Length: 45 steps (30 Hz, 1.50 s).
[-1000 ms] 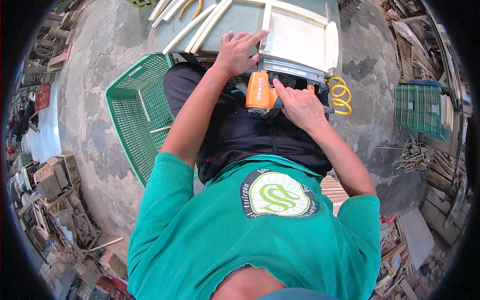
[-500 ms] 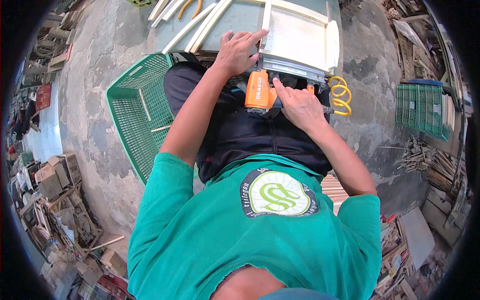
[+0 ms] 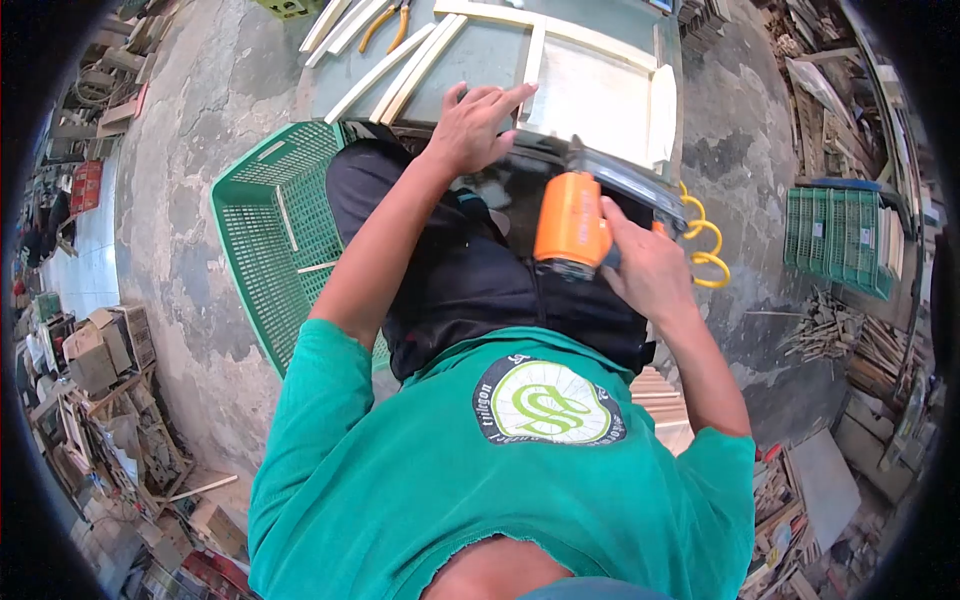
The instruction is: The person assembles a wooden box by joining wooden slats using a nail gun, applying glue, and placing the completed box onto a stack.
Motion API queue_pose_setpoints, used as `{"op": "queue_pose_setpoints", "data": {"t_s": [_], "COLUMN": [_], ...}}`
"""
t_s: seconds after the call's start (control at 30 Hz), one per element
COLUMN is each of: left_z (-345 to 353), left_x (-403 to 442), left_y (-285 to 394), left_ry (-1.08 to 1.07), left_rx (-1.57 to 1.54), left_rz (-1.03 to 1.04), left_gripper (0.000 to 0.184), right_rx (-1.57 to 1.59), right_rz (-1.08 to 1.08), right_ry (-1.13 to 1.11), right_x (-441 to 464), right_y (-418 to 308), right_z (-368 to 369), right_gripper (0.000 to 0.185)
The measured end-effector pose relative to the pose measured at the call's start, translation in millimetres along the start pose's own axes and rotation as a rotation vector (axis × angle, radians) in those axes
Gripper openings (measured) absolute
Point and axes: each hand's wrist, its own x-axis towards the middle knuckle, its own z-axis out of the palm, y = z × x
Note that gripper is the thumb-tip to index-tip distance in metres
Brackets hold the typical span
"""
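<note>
The person's right hand [image 3: 648, 262] was closed around the grip of an orange and dark-metal nail gun [image 3: 568, 218], its body standing just left of the fingers and its nose pointing forward, away from the person. A yellow coiled plastic hose [image 3: 712, 270] looped just to the right of that grip.

Ahead of the gripping hand lay a pale wooden frame [image 3: 662, 115] of straight strips with one crosspiece, its right part backed by a flat, light-coloured panel [image 3: 590, 90]. The gun's nose was near the frame's near edge; whether the two touched could not be told.

The left hand [image 3: 470, 128], forward and left of the gun, held nothing in its grasp: its thumb stood apart and its index finger reached to the near end of the crosspiece.

Beyond the left hand, on a grey-green tabletop [image 3: 480, 75], several loose pale wooden strips [image 3: 385, 75] lay slanted, with orange-handled pliers [image 3: 373, 32] among them. Left of both hands, beside the person's dark trousers [image 3: 460, 280], stood a green plastic lattice basket [image 3: 250, 185] with thin sticks inside.
</note>
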Motion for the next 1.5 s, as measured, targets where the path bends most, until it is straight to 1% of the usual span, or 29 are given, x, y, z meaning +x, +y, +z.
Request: {"op": "queue_pose_setpoints", "data": {"t_s": [0.07, 0.1, 0.13, 0.2, 0.27, 0.33, 0.37, 0.4, 0.47, 0.5, 0.53, 0.6, 0.63, 0.7, 0.8, 0.87, 0.9, 0.93, 1.0, 1.07, 1.13, 1.2, 1.23, 1.27, 1.3, 1.33, 1.4, 1.47, 1.5], "left_z": [-1, -5, -7, -10, -17, -19, -21, -23, -29, -34, -38, -48, -53, -64, -71, -58, -52, -44, -24, -1, 24, 42, 54, 59, 55, 50, 31, -2, -36], "left_x": [1, 2, 3, 5, 9, 17, 22, 27, 36, 42, 46, 55, 62, 79, 113, 137, 153, 164, 185, 201, 214, 220, 222, 225, 227, 230, 227, 215, 209], "left_y": [1, 2, 3, 5, 1, -4, -5, -5, 0, 8, 8, 3, 7, 15, 26, 25, 26, 26, 23, 19, 12, 8, 2, 0, 4, 6, 8, 3, 12], "left_ry": [-0.012, -0.057, -0.046, -0.009, -0.029, -0.086, -0.051, -0.056, -0.034, 0.075, 0.063, 0.029, 0.015, 0.032, -0.083, -0.15, -0.173, -0.193, -0.237, -0.271, -0.282, -0.289, -0.326, -0.362, -0.387, -0.38, -0.502, -0.44, -0.476], "left_rx": [-0.009, -0.013, -0.006, -0.187, -0.213, -0.371, -0.402, -0.388, -0.567, -0.511, -0.497, -0.221, -0.207, -0.176, -0.157, -0.136, -0.084, -0.036, 0.027, 0.087, 0.194, 0.198, 0.231, 0.268, 0.258, 0.262, 0.199, 0.228, 0.237], "left_rz": [0.004, -0.023, -0.018, -0.094, -0.102, -0.259, -0.273, -0.26, -0.427, -0.402, -0.38, -0.223, -0.206, -0.13, -0.055, -0.018, 0.048, 0.114, 0.152, 0.185, 0.221, 0.252, 0.235, 0.218, 0.207, 0.218, 0.111, 0.063, -0.021], "left_gripper": [0.082, 0.086, 0.086, 0.089, 0.088, 0.083, 0.07, 0.07, 0.054, 0.032, 0.032, 0.016, 0.016, 0.006, 0.006, 0.006, 0.008, 0.01, 0.015, 0.019, 0.023, 0.019, 0.016, 0.012, 0.011, 0.011, 0.018, 0.02, 0.018], "right_rx": [-0.009, -0.016, -0.031, -0.044, -0.146, -0.151, -0.162, -0.172, -0.149, -0.153, -0.158, -0.16, -0.172, -0.153, -0.087, -0.131, -0.067, -0.065, 0.276, 0.608, 0.706, 0.749, 0.752, 0.716, 0.674, 0.671, 0.723, 0.694, 0.67], "right_rz": [0.075, 0.07, 0.143, 0.217, 0.264, 0.274, 0.249, 0.226, 0.133, 0.121, 0.111, 0.134, 0.14, 0.159, 0.164, 0.084, 0.088, 0.112, 0.044, 0.177, 0.18, 0.321, 0.334, 0.374, 0.41, 0.412, 0.533, 0.529, 0.509], "right_ry": [0.126, 0.133, 0.164, 0.208, 0.273, 0.245, 0.245, 0.246, 0.221, 0.205, 0.189, 0.165, 0.118, 0.154, 0.212, 0.402, 0.442, 0.434, 0.611, 0.253, 0.089, -0.146, -0.136, 0.018, 0.171, 0.184, 0.089, 0.108, 0.132], "right_x": [-2, 2, 6, 25, 64, 107, 131, 156, 207, 233, 255, 292, 305, 322, 329, 326, 310, 289, 240, 175, 120, 92, 88, 87, 88, 88, 88, 83, 80], "right_y": [12, 24, 38, 62, 91, 129, 147, 165, 208, 226, 240, 249, 250, 250, 253, 255, 242, 227, 194, 142, 98, 68, 60, 53, 46, 41, 28, 21, 21], "right_z": [-27, -37, -46, -66, -86, -95, -95, -94, -80, -67, -54, -38, -32, -17, -2, 5, -11, -15, -24, -38, -32, -3, 23, 52, 55, 55, 46, 25, 14], "right_gripper": [0.092, 0.092, 0.091, 0.09, 0.087, 0.08, 0.077, 0.073, 0.067, 0.068, 0.068, 0.068, 0.068, 0.068, 0.068, 0.065, 0.059, 0.059, 0.055, 0.053, 0.058, 0.063, 0.063, 0.066, 0.069, 0.069, 0.073, 0.07, 0.065]}}
